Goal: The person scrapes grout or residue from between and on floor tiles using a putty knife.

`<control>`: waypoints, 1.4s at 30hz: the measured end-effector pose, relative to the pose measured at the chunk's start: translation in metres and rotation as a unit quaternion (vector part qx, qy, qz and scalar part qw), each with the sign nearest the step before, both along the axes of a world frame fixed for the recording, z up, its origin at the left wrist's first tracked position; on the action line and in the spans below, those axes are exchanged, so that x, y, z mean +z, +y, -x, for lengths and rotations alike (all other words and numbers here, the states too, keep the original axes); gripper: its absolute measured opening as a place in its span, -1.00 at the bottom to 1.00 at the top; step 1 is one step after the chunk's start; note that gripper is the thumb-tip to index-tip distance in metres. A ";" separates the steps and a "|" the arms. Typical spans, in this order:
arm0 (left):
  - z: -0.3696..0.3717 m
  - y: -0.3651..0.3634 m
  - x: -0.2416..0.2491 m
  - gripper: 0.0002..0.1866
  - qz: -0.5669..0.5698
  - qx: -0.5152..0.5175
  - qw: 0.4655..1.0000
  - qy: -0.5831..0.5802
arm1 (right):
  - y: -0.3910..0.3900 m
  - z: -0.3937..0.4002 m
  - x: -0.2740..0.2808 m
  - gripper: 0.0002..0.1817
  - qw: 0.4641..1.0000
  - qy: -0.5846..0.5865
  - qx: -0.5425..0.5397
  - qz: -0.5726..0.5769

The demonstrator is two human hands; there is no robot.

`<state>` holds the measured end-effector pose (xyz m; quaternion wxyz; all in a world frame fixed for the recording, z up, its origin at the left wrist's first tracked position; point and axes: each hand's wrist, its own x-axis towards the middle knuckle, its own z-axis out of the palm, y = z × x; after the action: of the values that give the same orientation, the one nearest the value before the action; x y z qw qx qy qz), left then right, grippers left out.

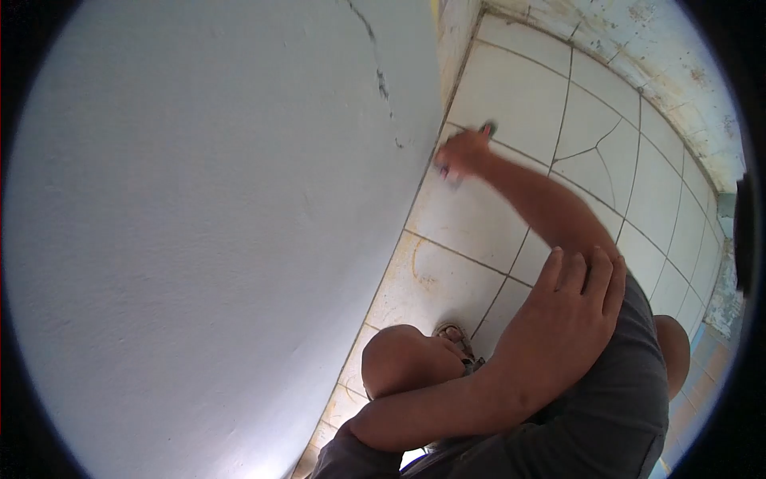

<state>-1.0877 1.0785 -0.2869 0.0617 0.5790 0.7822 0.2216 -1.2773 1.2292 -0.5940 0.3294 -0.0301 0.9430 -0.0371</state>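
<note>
My right hand [463, 153] is stretched forward, low by the foot of the grey wall, and closed around a small tool [488, 129]. The tool's red and dark handle end sticks out on one side of the fist, and a blurred greyish part shows on the other. Motion blur and the fingers hide its exact kind. Across my body, my left hand [578, 291] lies over my right arm near the elbow, its fingers extended and slightly apart, with nothing in it.
A smooth grey wall [223, 239] with a dark crack [379, 80] fills the left side. White floor tiles [511, 88], one cracked, run along its base. A stained wall [662, 32] bounds the far right. My bent knee [407, 359] and sandalled foot [453, 335] are close below.
</note>
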 end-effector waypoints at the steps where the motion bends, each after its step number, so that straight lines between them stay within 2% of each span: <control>1: -0.002 0.003 -0.001 -0.41 -0.007 -0.004 1.000 0.008 | -0.024 -0.023 0.014 -0.80 0.999 0.037 0.002 -0.012; 2: -0.005 0.008 -0.008 -0.42 -0.004 -0.021 1.000 -0.020 | -0.030 -0.036 -0.013 -0.74 0.995 0.085 0.051 0.033; 4: -0.007 0.011 -0.011 -0.42 0.008 -0.035 0.998 -0.053 | -0.014 -0.036 -0.010 -0.64 0.993 0.088 0.061 0.050; 6: -0.008 0.006 -0.003 -0.42 0.031 -0.005 1.000 -0.003 | 0.003 -0.017 0.008 -0.58 0.999 0.008 0.007 0.046; 7: -0.013 0.003 -0.003 -0.42 0.035 0.002 0.999 -0.010 | 0.007 -0.021 -0.006 -0.60 0.996 0.079 0.027 0.039; 10: -0.020 0.006 -0.002 -0.43 0.010 -0.021 1.000 -0.018 | -0.037 -0.054 -0.025 -0.63 0.995 0.057 -0.017 0.082; 12: -0.023 0.016 -0.015 -0.43 -0.005 -0.088 0.992 -0.089 | -0.073 -0.090 -0.020 -0.68 0.989 0.081 -0.021 0.120; 14: -0.031 0.020 -0.023 -0.42 0.010 -0.112 0.991 -0.079 | -0.093 -0.119 -0.002 -0.67 0.993 0.034 0.023 0.113; 15: -0.035 0.019 -0.026 -0.42 0.039 -0.109 0.991 -0.064 | -0.098 -0.137 -0.010 -0.59 0.991 0.052 0.040 0.113; 16: -0.040 0.019 -0.025 -0.42 0.033 -0.123 0.989 -0.072 | -0.092 -0.154 0.002 -0.49 0.983 0.055 0.054 0.164; 18: -0.047 0.018 -0.019 -0.40 0.086 -0.159 0.982 -0.057 | -0.084 -0.179 0.003 -0.31 0.979 0.009 0.044 0.201; 22: -0.070 0.025 -0.011 -0.42 0.076 -0.200 0.974 -0.074 | -0.032 -0.228 0.012 -0.23 0.975 0.047 0.023 0.215; 26: -0.091 0.037 0.013 -0.42 0.044 -0.255 0.963 -0.080 | 0.043 -0.260 0.063 -0.15 0.986 -0.005 -0.113 0.126; 28: -0.107 0.045 0.021 -0.42 0.025 -0.265 0.961 -0.077 | 0.076 -0.284 0.070 -0.13 0.979 -0.026 -0.187 0.081; 29: -0.117 0.049 0.023 -0.46 -0.010 -0.288 0.951 -0.109 | 0.081 -0.298 0.071 -0.13 0.979 -0.023 -0.186 0.079; 30: -0.123 0.051 0.024 -0.50 -0.046 -0.311 0.939 -0.139 | 0.085 -0.309 0.069 -0.14 0.971 -0.025 -0.232 0.055; 33: -0.135 0.044 0.028 -0.54 -0.033 -0.346 0.935 -0.075 | 0.065 -0.319 0.044 -0.16 0.941 0.002 -0.337 0.042; 34: -0.139 0.039 0.029 -0.54 -0.032 -0.353 0.932 -0.077 | 0.050 -0.321 0.035 -0.17 0.919 0.017 -0.389 0.057; 36: -0.145 0.032 0.034 -0.51 -0.061 -0.348 0.932 -0.082 | 0.022 -0.312 0.023 -0.20 0.907 0.028 -0.415 0.069; 38: -0.137 0.030 0.030 -0.49 -0.061 -0.340 0.934 -0.089 | 0.010 -0.286 0.018 -0.22 0.860 0.043 -0.502 0.078; 40: -0.130 0.026 0.027 -0.48 -0.054 -0.332 0.936 -0.106 | 0.026 -0.256 0.009 -0.24 0.859 0.074 -0.500 0.081; 42: -0.122 0.027 0.028 -0.45 -0.029 -0.347 0.935 -0.067 | 0.030 -0.252 0.001 -0.25 0.855 0.105 -0.501 0.081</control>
<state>-0.9655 1.1057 -0.2585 0.1699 0.7999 0.5199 0.2468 -1.0255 1.2589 -0.5929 0.1612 0.4165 0.8531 -0.2698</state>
